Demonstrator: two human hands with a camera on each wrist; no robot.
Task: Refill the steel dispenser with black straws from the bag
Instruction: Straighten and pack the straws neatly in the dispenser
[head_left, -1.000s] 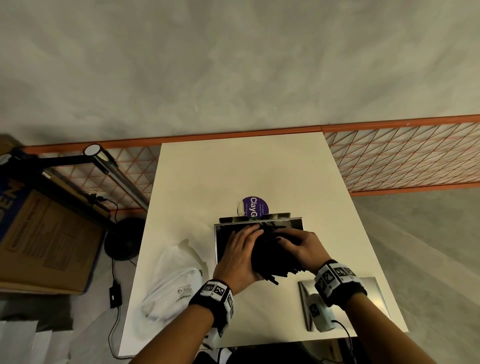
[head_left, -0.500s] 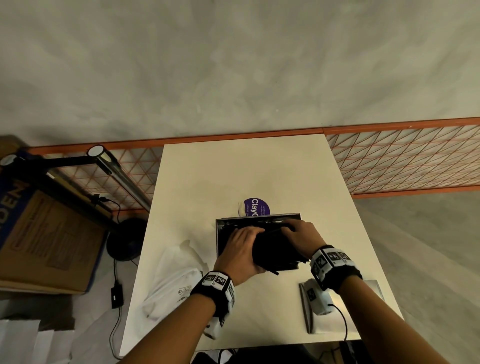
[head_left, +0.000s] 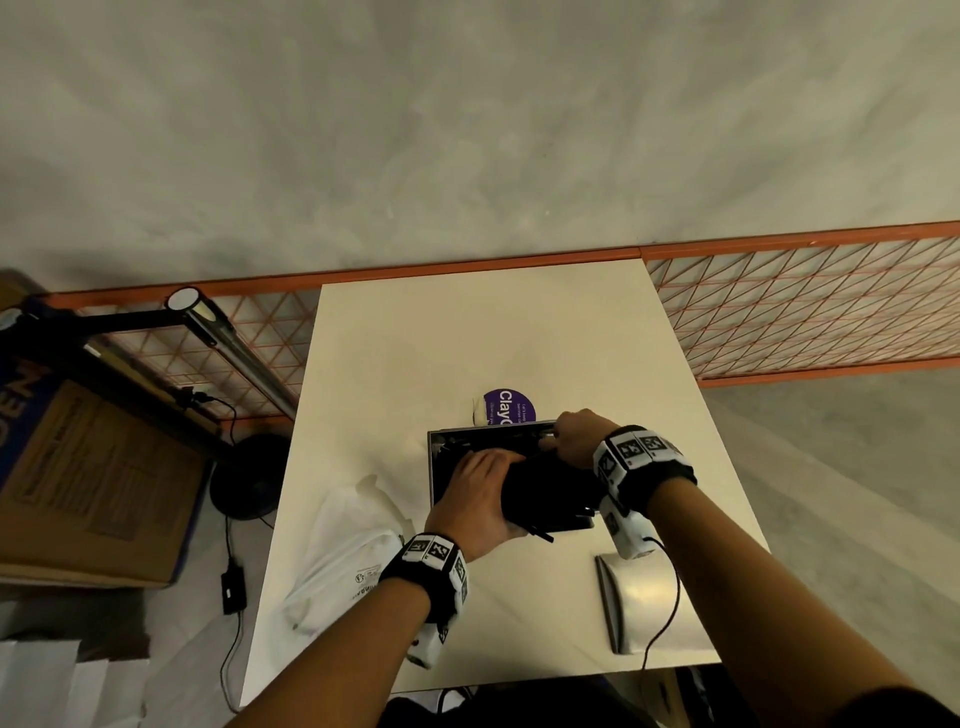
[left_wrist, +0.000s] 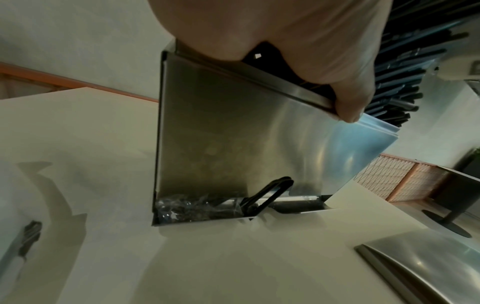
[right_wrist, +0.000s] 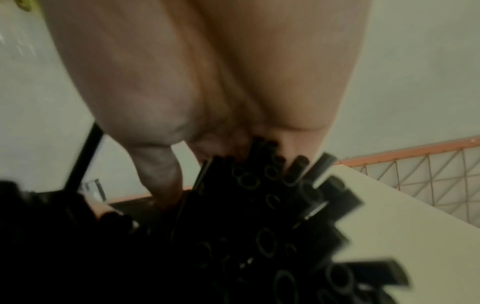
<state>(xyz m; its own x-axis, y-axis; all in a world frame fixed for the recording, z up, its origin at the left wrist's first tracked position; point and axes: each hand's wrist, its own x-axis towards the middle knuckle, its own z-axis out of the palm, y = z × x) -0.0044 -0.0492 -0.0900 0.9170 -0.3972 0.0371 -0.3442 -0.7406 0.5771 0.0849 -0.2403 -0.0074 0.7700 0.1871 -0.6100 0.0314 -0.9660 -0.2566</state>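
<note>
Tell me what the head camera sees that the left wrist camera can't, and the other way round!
Only the head view shows the white bag, the purple sticker and the right hand. Only the left wrist view shows the black lever low on the front of the steel dispenser. Both show the left hand, the black straws, the steel lid and the table.

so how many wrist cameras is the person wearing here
2. One wrist camera is strapped on the left wrist, near the white plastic bag; the other wrist camera is on the right wrist, beside the steel dispenser.
</note>
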